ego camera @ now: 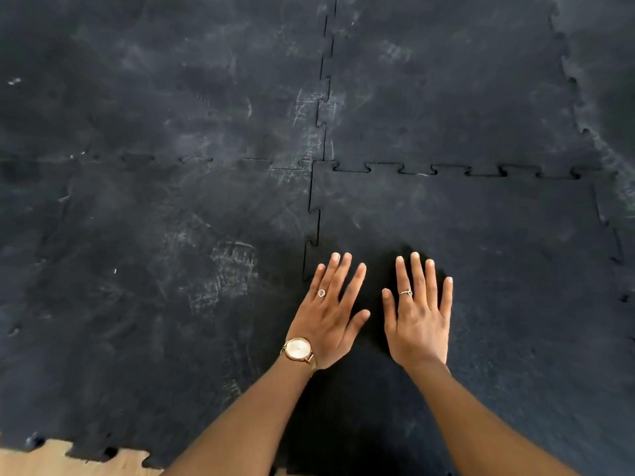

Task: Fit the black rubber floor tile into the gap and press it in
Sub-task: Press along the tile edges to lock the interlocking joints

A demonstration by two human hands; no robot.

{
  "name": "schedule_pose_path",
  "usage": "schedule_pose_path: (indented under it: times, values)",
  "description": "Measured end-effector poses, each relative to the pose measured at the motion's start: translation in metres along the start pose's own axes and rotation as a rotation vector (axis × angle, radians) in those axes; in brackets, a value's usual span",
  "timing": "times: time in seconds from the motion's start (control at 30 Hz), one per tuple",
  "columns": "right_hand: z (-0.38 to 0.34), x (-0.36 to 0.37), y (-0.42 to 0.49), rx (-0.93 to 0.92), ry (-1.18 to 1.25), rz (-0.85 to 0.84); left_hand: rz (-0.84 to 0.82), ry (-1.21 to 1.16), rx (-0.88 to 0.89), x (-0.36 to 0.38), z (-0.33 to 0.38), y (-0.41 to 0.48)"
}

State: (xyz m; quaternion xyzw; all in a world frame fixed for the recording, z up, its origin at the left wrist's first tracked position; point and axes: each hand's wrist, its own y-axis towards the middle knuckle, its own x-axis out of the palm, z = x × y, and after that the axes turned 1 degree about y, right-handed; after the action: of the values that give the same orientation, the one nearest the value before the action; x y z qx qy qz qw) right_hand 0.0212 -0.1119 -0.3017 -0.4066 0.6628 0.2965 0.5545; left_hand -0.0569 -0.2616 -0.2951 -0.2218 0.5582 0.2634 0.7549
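- A strip of bare wooden floor (41,462) shows at the lower left corner, past the toothed edge of the laid mats.
- The scuffed neighbouring tile (154,286) lies flat on the left, its interlocking right edge meeting the tile under the hands.
- The left hand (331,316) rests palm-down by that seam, fingers (343,269) spread apart and flat, gripping nothing; a ring sits on one finger and a gold wristwatch (298,349) on the wrist.
- The right hand (419,321) lies palm-down just beside it, fingers spread and straight, also ringed, holding nothing.
- The black rubber floor tile (498,269) sits in the lower right gap, lying flat. It looks roughly square, so no long axis is clear; its toothed top edge (446,170) points away from the person and meshes with the tile beyond.
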Motion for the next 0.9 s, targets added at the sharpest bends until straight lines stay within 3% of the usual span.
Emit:
schedule_pose_path:
  times: [0.63, 0.77, 0.9]
  values:
    - [0.001, -0.011, -0.007, -0.036, -0.067, -0.158, -0.025, 0.009, -0.036, -0.005, 0.007, -0.005]
    - [0.002, -0.011, -0.035, -0.041, -0.052, -0.127, 0.013, -0.053, -0.205, 0.002, 0.036, -0.047]
    - [0.006, -0.006, -0.047, -0.039, -0.024, -0.105, -0.047, -0.003, -0.129, 0.011, 0.054, -0.098]
